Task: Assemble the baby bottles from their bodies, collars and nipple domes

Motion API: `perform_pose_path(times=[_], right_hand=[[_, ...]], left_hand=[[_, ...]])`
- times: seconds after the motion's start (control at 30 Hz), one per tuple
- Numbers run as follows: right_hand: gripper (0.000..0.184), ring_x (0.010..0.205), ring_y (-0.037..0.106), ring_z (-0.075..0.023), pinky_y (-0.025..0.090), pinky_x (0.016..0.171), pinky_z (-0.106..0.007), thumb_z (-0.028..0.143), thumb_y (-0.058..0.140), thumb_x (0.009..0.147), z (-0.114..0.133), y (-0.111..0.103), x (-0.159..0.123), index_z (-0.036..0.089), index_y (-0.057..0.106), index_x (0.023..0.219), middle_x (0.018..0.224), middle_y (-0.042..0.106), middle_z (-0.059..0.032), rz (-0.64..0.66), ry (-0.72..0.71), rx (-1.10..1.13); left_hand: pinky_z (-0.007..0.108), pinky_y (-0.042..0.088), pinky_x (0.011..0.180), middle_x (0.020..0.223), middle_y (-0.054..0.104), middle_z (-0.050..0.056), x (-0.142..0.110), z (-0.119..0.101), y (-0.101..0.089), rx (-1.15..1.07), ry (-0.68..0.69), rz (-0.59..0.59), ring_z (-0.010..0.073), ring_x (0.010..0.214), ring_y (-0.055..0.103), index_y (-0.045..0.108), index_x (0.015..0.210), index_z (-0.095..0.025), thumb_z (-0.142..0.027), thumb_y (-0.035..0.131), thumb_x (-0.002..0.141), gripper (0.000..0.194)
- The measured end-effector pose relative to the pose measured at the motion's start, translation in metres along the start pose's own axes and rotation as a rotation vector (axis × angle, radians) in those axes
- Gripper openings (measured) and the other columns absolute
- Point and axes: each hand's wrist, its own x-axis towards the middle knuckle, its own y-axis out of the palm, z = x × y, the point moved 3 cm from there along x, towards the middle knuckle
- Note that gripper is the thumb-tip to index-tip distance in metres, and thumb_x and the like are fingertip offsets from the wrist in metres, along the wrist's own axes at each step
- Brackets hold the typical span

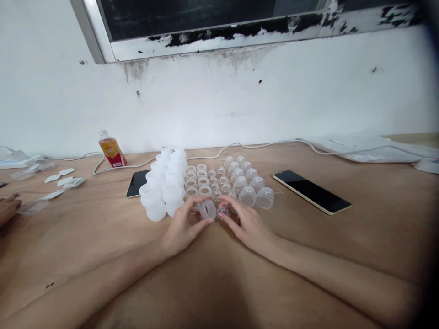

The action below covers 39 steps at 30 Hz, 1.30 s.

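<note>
The left hand (pixel 181 228) curls into a narrow pinch around a translucent threaded ring (pixel 207 209), thumb below and fingers above, a grip that seems chosen to leave the ring's mouth free and turned toward the other hand. The right hand (pixel 253 227) holds a small clear domed piece (pixel 222 211) in its fingertips, just beside that mouth; whether the two touch is too small to tell. Both are held low, close to the parts on the wooden table (pixel 222 292), probably to keep the reach short. Just beyond the fingers, more rings (pixel 191 186) and small peaked pieces (pixel 224 187) stand in rows, with white containers (pixel 156 210) packed to the left and clear domes (pixel 265 198) to the right, apparently sorted by kind so each can be picked without searching. A phone (pixel 137 184) lies partly behind the containers and another phone (pixel 312 192) lies out to the right, clear of the rows. Farther off, a drink bottle (pixel 113 150) stands near the wall, beside a white cable (pixel 267 145), and another person's hand (pixel 8 210) shows at the left edge.
</note>
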Motion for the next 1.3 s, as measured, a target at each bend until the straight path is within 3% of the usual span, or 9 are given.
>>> perform_pose_path(times=[0.13,0.23,0.5,0.67,0.83,1.03,1.2,1.3], right_hand=[[0.03,0.083,0.056,-0.0171,0.05,0.05,-0.024,0.03,0.056,0.073,-0.01,-0.002,0.005,0.022,0.048,0.101,0.095,0.057,-0.0053,-0.145,0.111,0.33],[0.02,0.073,0.055,-0.0142,0.049,0.045,-0.022,0.03,0.057,0.072,-0.014,-0.001,0.007,0.021,0.058,0.09,0.095,0.055,-0.0051,-0.18,0.111,0.403],[0.019,0.075,0.055,-0.013,0.049,0.059,-0.025,0.029,0.054,0.076,-0.012,-0.003,0.006,0.024,0.063,0.092,0.093,0.055,-0.0036,-0.156,0.061,0.295],[0.02,0.087,0.053,-0.0153,0.046,0.07,-0.028,0.027,0.049,0.079,-0.003,-0.007,0.004,0.024,0.06,0.096,0.093,0.052,-0.0042,-0.129,-0.042,0.169],[0.028,0.075,0.057,-0.0151,0.047,0.057,-0.025,0.03,0.057,0.073,-0.005,-0.003,0.003,0.021,0.048,0.099,0.085,0.057,-0.0035,-0.133,0.042,0.254],[0.015,0.076,0.054,-0.0144,0.046,0.058,-0.025,0.032,0.056,0.074,-0.005,-0.005,0.004,0.02,0.054,0.084,0.089,0.054,-0.0038,-0.153,0.011,0.18],[0.028,0.071,0.053,-0.0112,0.048,0.06,-0.026,0.028,0.048,0.079,0.0,-0.005,0.003,0.023,0.054,0.106,0.104,0.045,-0.0069,-0.072,-0.062,0.149],[0.029,0.079,0.053,-0.0129,0.047,0.06,-0.025,0.021,0.039,0.083,0.001,-0.006,0.003,0.024,0.054,0.108,0.101,0.047,-0.0067,-0.065,-0.092,0.124]], left_hand=[[0.032,0.043,0.091,0.119,0.047,0.007,0.001,0.004,0.002,-0.18,-0.064,0.01,0.0173,0.111,0.045,0.04,0.109,-0.019,-0.017,0.055,0.074,0.037],[0.033,0.041,0.094,0.119,0.047,0.007,0.002,0.007,0.004,-0.235,-0.099,0.024,0.0175,0.113,0.044,0.04,0.109,-0.019,-0.016,0.055,0.074,0.038],[0.034,0.043,0.092,0.119,0.047,0.008,0.002,0.01,0.005,-0.265,-0.147,0.03,0.0187,0.113,0.043,0.039,0.11,-0.019,-0.018,0.056,0.073,0.041],[0.034,0.044,0.091,0.118,0.047,0.008,0.002,0.008,0.005,-0.242,-0.144,0.038,0.0186,0.112,0.045,0.039,0.11,-0.019,-0.018,0.057,0.073,0.042],[0.034,0.044,0.091,0.118,0.047,0.008,0.002,0.007,0.005,-0.212,-0.137,0.042,0.0191,0.112,0.044,0.04,0.111,-0.018,-0.019,0.057,0.072,0.042],[0.033,0.044,0.091,0.118,0.047,0.008,0.001,0.007,0.005,-0.208,-0.142,0.048,0.0178,0.112,0.045,0.04,0.11,-0.019,-0.018,0.057,0.073,0.041],[0.032,0.043,0.091,0.117,0.048,0.007,0.002,0.007,0.005,-0.211,-0.138,0.053,0.0176,0.111,0.046,0.041,0.11,-0.019,-0.018,0.057,0.072,0.041],[0.032,0.044,0.091,0.118,0.048,0.007,0.002,0.008,0.006,-0.205,-0.136,0.056,0.0175,0.11,0.046,0.042,0.109,-0.019,-0.018,0.058,0.072,0.041]])
